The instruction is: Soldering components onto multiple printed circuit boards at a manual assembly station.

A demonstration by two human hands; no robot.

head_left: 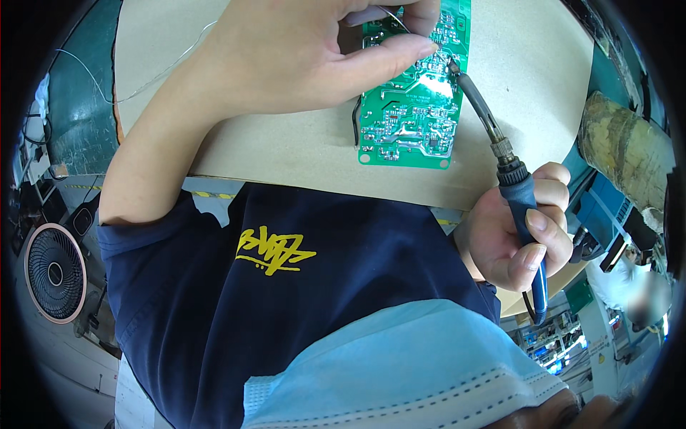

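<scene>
A green circuit board (409,156) with many small components and shiny solder joints lies on a tan work sheet. My left hand (300,61) reaches over it from the left, thumb and fingers pinched on thin solder wire (394,18). My right hand (514,232), to the right of the board and nearer me, grips a soldering iron (514,184) by its blue handle. The iron slants up and left, its dark tip at the board's right part, close to my left thumb. Whether tip and wire touch cannot be made out. My left hand covers the board's upper left.
The tan sheet (286,146) covers a green bench top (82,129). Loose wire trails over its left side. At the right are a brown-patterned roll (622,136) and a blue box-shaped device (600,211). A round fan (55,273) stands at lower left; another person (622,286) is at far right.
</scene>
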